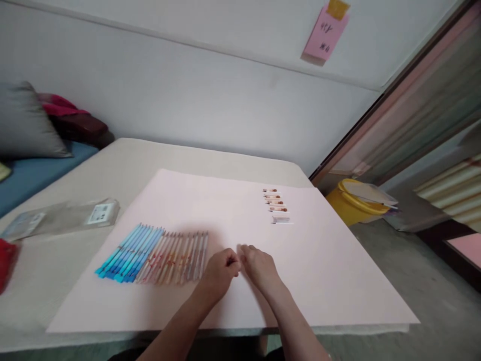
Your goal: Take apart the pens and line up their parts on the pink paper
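Pens lie in one packed row at lower left of the frame: blue pens (130,253) at its left end, pinkish-brown pens (173,258) at its right, all on a pale pink sheet (319,281). We judge this row as laid out and done; five small pen-like pieces (277,209), right of centre, sit in their own column, apart from it. What is left, we can't tell.

Direction: we read narrow, dark tips toward the top of the frame. Blue pens' long axes lean up and right; the rightmost brown ones run nearer upright. Small pieces lie roughly crosswise, dark ends left, white stems right.

Left hand (221,269), just beside the row's right end, is loosely curled; right hand (260,264) has bent fingers, near it at lower centre. We can't tell whether either grips anything.
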### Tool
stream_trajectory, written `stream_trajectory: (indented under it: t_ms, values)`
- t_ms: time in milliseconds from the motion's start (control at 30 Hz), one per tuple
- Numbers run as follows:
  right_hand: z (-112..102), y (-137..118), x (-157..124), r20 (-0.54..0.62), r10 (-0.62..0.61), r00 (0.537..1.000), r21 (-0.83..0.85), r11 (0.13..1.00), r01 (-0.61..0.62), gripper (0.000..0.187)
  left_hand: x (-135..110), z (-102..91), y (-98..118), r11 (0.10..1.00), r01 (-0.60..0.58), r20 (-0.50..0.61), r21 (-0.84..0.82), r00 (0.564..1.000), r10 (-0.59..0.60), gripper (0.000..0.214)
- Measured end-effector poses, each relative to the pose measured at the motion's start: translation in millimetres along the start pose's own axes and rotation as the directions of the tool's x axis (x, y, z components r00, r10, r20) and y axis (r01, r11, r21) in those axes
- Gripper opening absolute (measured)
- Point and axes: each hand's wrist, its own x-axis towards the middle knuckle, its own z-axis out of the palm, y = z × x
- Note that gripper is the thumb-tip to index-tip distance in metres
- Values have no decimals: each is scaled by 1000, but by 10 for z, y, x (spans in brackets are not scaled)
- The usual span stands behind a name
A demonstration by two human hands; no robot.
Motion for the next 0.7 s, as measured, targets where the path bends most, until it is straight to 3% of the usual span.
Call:
stream_trajectory:
  t_ms: [100, 200, 333, 467, 567, 700]
  values:
    - [9, 58, -1, 26, -4, 1000, -16, 1000, 5, 23, -58, 86, -38, 960, -110, 43, 259, 994, 102, 14]
    - [-11, 109, -27, 47, 9, 999, -29, 1000, -8, 23, -121, 185, -117, 920, -108, 29, 376, 994, 105, 13]
    - [-39, 144, -92, 54, -12, 998, -7, 1000, 12, 25, -140, 202, -252, 934, -78, -67, 348, 992, 108, 13]
    - [-33, 153, -135, 41, -36, 999, 49, 998, 34, 23, -56, 15, -248, 951, -10, -171, 310, 983, 67, 15]
    - [-19, 151, -143, 46, -29, 999, 67, 997, 26, 21, 26, -206, -155, 775, 83, -220, 626, 973, 74, 6]
    - [-28, 126, -149, 54, -33, 998, 62, 998, 30, 20, 120, -456, -90, 352, 196, -196, 915, 980, -35, 22]
